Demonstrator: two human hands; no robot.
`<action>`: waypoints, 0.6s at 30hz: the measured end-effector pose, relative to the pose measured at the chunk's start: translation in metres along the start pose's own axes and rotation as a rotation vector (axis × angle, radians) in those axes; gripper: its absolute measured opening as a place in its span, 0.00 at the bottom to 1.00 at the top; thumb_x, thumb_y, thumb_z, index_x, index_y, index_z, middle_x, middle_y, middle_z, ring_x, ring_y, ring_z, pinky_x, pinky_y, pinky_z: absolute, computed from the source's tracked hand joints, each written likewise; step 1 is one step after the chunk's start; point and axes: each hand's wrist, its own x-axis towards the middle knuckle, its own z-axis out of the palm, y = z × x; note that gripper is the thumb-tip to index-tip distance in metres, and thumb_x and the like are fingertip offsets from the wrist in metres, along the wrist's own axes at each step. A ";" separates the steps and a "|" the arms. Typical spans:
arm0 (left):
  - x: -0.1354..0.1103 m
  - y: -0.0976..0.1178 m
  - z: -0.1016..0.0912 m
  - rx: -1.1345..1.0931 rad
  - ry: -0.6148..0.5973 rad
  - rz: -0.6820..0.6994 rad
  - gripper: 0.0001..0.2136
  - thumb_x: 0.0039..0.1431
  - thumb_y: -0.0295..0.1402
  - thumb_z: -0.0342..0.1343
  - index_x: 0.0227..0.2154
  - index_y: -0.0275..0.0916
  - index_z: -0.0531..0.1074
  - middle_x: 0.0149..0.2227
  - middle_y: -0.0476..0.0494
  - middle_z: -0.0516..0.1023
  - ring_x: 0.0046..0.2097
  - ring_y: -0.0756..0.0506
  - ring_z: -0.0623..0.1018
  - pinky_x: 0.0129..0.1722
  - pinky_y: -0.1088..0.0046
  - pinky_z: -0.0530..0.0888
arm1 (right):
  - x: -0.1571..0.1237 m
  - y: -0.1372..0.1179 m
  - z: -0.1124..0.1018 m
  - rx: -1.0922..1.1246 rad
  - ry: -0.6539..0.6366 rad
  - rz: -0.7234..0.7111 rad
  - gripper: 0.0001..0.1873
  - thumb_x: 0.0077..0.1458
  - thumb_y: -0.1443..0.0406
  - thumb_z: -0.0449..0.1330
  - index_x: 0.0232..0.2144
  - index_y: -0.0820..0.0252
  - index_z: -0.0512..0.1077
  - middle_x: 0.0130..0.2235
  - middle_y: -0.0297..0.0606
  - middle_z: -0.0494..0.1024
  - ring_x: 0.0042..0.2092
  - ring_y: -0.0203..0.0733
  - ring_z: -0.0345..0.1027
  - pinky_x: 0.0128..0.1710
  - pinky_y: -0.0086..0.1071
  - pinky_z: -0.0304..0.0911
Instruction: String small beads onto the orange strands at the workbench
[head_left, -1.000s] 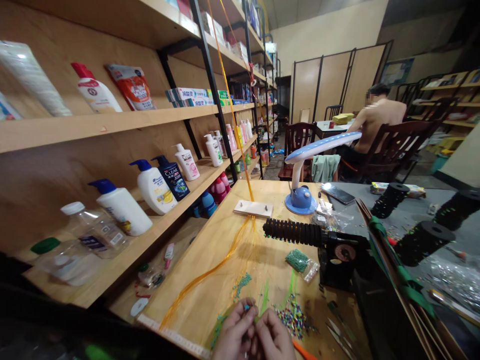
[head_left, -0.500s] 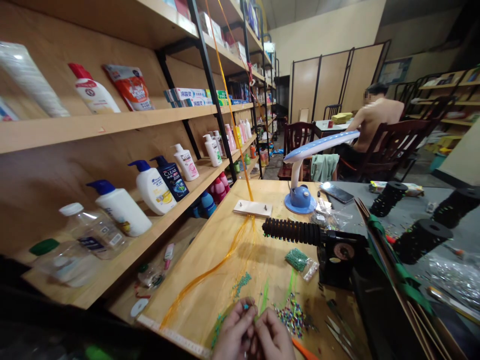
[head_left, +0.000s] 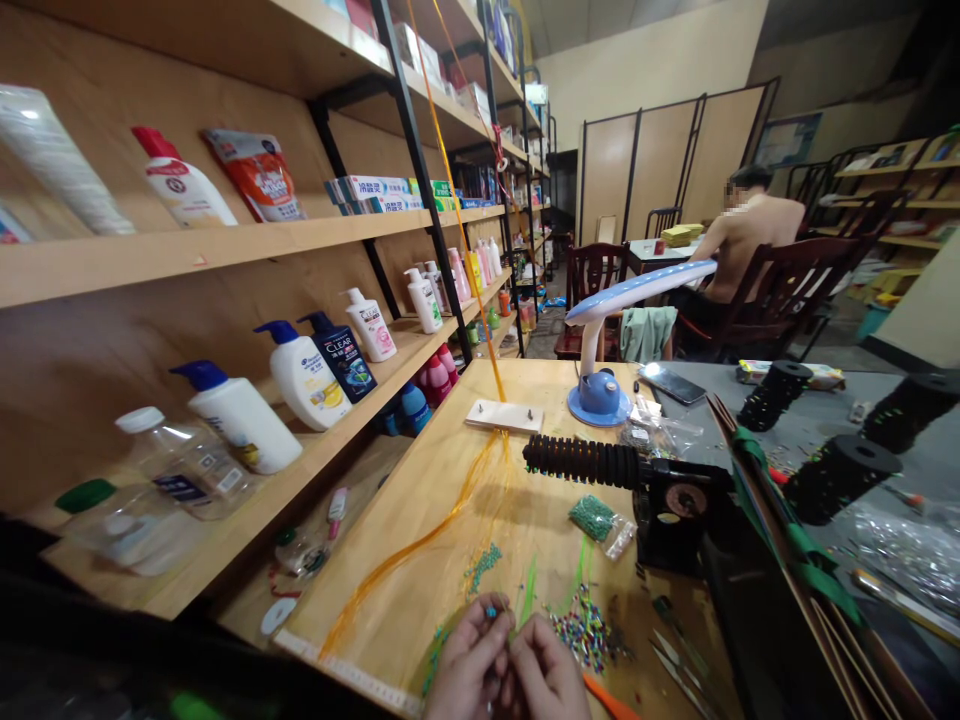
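Observation:
At the bottom edge of the head view my left hand (head_left: 471, 664) and my right hand (head_left: 546, 673) are close together over the wooden table (head_left: 450, 480), fingers pinched. Between the left fingertips sits a small blue bead (head_left: 490, 611). My right hand's fingers are curled beside it; what they hold is too small to make out. A pile of mixed coloured beads (head_left: 583, 632) lies just right of the hands, loose teal beads (head_left: 482, 567) just beyond them. Orange strands (head_left: 420, 545) trail across the table and rise towards the shelves.
A black ridged roller on a black machine (head_left: 671, 505) stands right of centre, with a bag of green beads (head_left: 596, 518) beside it. A blue desk lamp (head_left: 600, 395) stands further back. Shelves of bottles (head_left: 304, 375) line the left. A person (head_left: 750, 245) sits at a far table.
Both hands stay pinched together in the same place. The view has shifted slightly; nothing else has moved.

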 end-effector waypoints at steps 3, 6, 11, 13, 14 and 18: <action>0.004 -0.004 -0.005 0.028 -0.002 0.009 0.25 0.31 0.43 0.76 0.33 0.39 0.73 0.15 0.61 0.66 0.12 0.58 0.60 0.12 0.84 0.53 | 0.000 0.000 0.000 0.002 -0.010 0.000 0.27 0.50 0.40 0.60 0.22 0.58 0.65 0.16 0.26 0.68 0.16 0.28 0.56 0.16 0.22 0.48; 0.007 -0.007 -0.009 0.054 0.004 0.026 0.26 0.31 0.44 0.75 0.33 0.39 0.73 0.14 0.61 0.65 0.12 0.58 0.59 0.12 0.84 0.53 | 0.001 0.001 -0.001 -0.004 -0.022 0.000 0.28 0.50 0.40 0.60 0.23 0.58 0.65 0.16 0.24 0.66 0.16 0.28 0.54 0.17 0.22 0.48; 0.004 -0.004 -0.005 0.068 0.023 0.039 0.26 0.31 0.44 0.75 0.33 0.39 0.74 0.16 0.60 0.67 0.13 0.58 0.60 0.13 0.84 0.54 | 0.000 -0.003 -0.001 -0.025 -0.023 0.012 0.28 0.49 0.39 0.60 0.22 0.58 0.65 0.16 0.24 0.66 0.16 0.27 0.54 0.16 0.22 0.48; 0.002 -0.002 -0.004 0.077 0.013 0.026 0.25 0.32 0.43 0.76 0.32 0.39 0.74 0.16 0.60 0.66 0.14 0.58 0.60 0.13 0.84 0.54 | 0.000 -0.006 0.000 -0.030 -0.018 0.005 0.29 0.49 0.39 0.60 0.22 0.57 0.64 0.16 0.24 0.66 0.16 0.28 0.55 0.17 0.22 0.49; 0.002 -0.001 -0.003 0.084 0.004 0.021 0.24 0.32 0.43 0.75 0.32 0.39 0.74 0.15 0.61 0.65 0.14 0.58 0.59 0.13 0.84 0.54 | 0.000 -0.007 0.000 -0.030 -0.017 0.007 0.29 0.49 0.39 0.60 0.22 0.57 0.64 0.16 0.24 0.66 0.17 0.29 0.55 0.17 0.22 0.49; 0.004 -0.003 -0.006 0.098 -0.017 0.021 0.25 0.33 0.45 0.75 0.33 0.38 0.74 0.15 0.60 0.66 0.14 0.57 0.60 0.13 0.84 0.55 | 0.000 -0.006 0.000 -0.021 -0.017 0.013 0.28 0.49 0.40 0.60 0.22 0.58 0.65 0.16 0.25 0.67 0.16 0.28 0.55 0.17 0.22 0.49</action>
